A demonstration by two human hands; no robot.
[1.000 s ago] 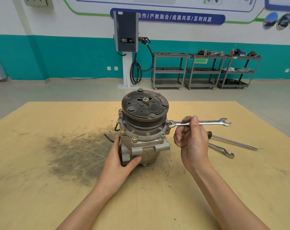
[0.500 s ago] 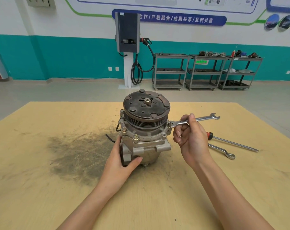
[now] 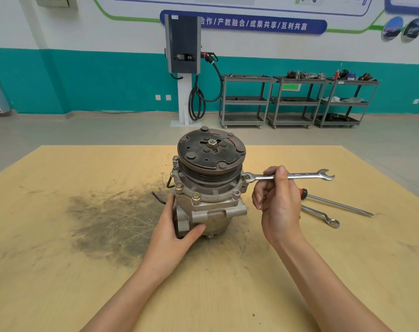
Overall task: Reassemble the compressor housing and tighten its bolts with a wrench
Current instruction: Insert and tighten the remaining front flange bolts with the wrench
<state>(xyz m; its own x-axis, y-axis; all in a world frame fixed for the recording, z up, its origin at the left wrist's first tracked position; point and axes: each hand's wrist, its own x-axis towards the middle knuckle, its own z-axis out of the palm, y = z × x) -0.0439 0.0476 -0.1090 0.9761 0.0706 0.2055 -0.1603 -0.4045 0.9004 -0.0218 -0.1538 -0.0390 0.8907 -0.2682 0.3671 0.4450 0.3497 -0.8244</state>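
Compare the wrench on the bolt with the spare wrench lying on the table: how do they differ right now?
The wrench in use is held by the right hand, raised, ring end on a housing bolt; the spare wrench lies untouched on the table. The used one shows an open jaw end; the spare's visible end is a ring. Both are bare silver metal.

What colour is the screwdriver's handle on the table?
Red and black, only partly visible behind the right hand; the screwdriver shows in the head view.

Compressor [image 3: 209, 188] on table [image 3: 60, 259]; screwdriver [image 3: 338, 202] to its right
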